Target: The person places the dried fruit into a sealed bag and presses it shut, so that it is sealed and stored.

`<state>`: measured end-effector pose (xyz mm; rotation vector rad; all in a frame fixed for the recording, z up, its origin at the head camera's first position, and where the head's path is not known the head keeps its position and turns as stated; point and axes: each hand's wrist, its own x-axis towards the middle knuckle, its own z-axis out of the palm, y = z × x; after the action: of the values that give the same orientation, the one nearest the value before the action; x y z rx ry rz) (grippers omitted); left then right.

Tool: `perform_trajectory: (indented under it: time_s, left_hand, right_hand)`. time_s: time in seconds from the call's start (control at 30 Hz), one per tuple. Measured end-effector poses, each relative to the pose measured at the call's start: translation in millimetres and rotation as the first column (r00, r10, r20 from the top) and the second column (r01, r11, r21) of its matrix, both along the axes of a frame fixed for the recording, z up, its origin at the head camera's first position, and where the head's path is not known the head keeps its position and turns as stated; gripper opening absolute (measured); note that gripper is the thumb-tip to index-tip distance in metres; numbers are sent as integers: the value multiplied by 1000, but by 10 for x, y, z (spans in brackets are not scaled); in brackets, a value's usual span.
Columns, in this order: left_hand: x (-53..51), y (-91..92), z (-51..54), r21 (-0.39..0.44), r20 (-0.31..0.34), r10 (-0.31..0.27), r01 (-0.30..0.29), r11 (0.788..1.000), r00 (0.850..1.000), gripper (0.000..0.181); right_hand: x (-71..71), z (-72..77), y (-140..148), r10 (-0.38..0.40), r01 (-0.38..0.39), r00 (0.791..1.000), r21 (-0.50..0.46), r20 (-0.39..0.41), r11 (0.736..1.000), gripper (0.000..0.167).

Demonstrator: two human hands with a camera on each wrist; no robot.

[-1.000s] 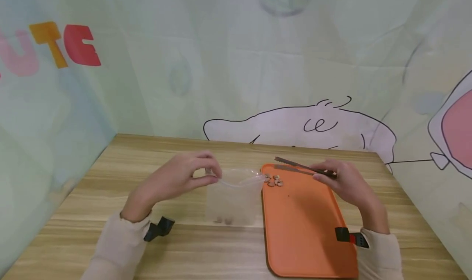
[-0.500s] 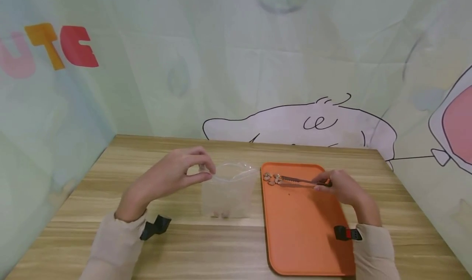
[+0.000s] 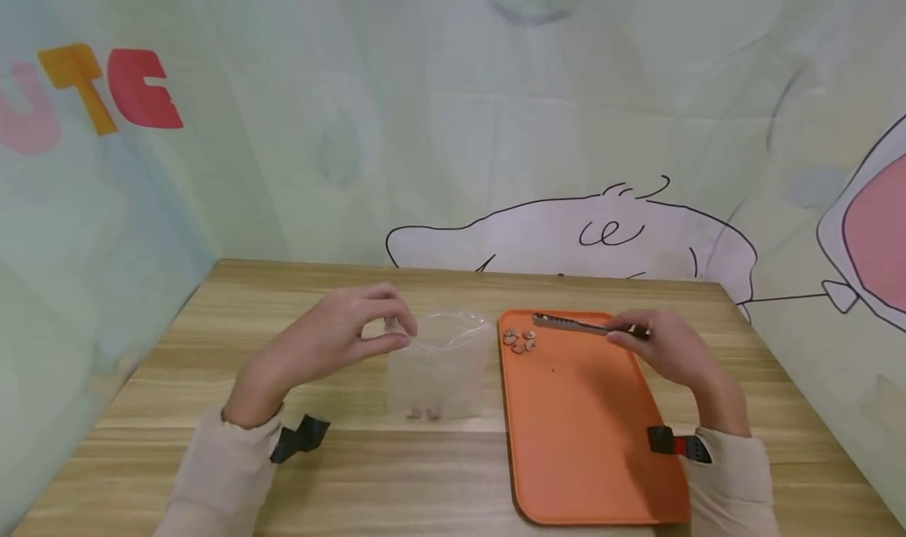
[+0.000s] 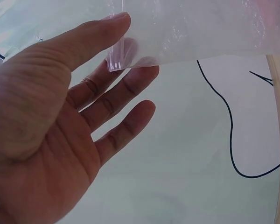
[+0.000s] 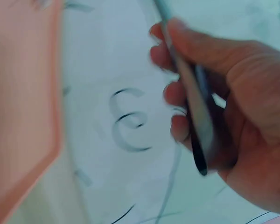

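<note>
Tongs (image 3: 575, 325), gripped by right hand (image 3: 668, 347), now lifted off brown pieces (image 3: 519, 348), 1 probably caught; pickup likely done. Left hand (image 3: 333, 331) pinches rim of bag (image 3: 440, 380).

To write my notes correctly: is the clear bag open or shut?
Open: in the head view, the clear bag shows its top edges apart, the left hand pinching one corner.
</note>
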<state>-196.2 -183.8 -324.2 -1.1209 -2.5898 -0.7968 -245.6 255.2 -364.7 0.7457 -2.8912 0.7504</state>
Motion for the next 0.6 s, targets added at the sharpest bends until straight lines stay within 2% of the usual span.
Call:
perform_trajectory:
  time_s: [0.17, 0.3, 0.4, 0.43, 0.5, 0.6]
  left_hand:
    - [16, 53, 6, 0, 4, -19, 19, 1000, 1000, 7]
    - [25, 100, 6, 6, -9, -48, 48, 999, 999, 5]
    - [27, 127, -2, 17, -20, -74, 74, 997, 997, 2]
    - [23, 134, -4, 19, -24, -81, 82, 996, 996, 3]
    - [18, 145, -6, 25, -27, -93, 94, 995, 995, 4]
    - [18, 144, -16, 30, -25, -99, 99, 995, 995, 5]
  right_hand:
    - [196, 279, -135, 66, -84, 986, -109, -155, 990, 14]
    - [311, 401, -313, 168, -212, 940, -122, -298, 970, 21]
    - [358, 436, -456, 235, -287, 902, -94, -362, 953, 23]
    - [366, 440, -492, 249, -300, 896, -88, -366, 950, 23]
    - [371, 437, -544, 265, -313, 896, -82, -357, 946, 21]
    - [356, 408, -552, 248, -292, 912, -90, -327, 952, 20]
